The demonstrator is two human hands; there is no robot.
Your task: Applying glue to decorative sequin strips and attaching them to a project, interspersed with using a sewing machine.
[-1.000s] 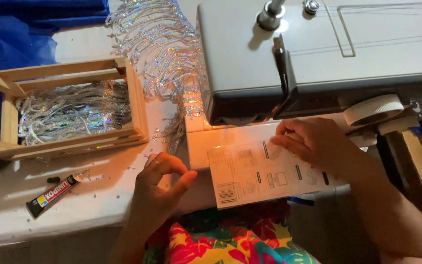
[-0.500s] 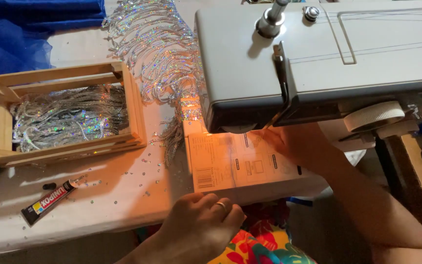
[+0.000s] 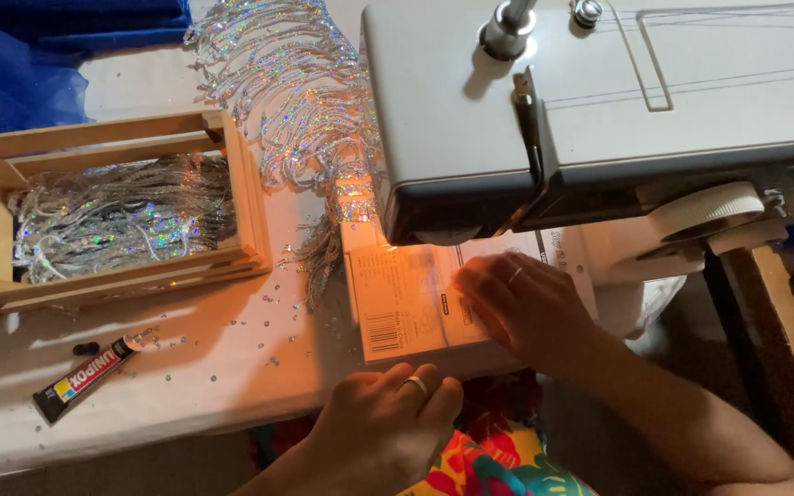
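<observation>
**Box under the needle, sequin trim waiting**

Nearest me, my left hand (image 3: 388,418) curls at the table (image 3: 186,386) edge, fingers closed on nothing I can see. Beyond it, my right hand (image 3: 526,303) presses flat, fingers together, on a white cardboard box (image 3: 402,308) lying beneath the sewing machine (image 3: 599,110) head. I judge no stitching begun: the sequin fringe (image 3: 296,101) trails loose, more fills the wooden tray (image 3: 241,202), and the glue tube (image 3: 89,375) lies uncapped.

A flat white printed package (image 3: 406,308) with a barcode label lies on the counter (image 3: 186,386) under the sewing machine's lamp. A small black glue tube (image 3: 89,377) with a red-and-yellow label lies at the counter's left.
</observation>
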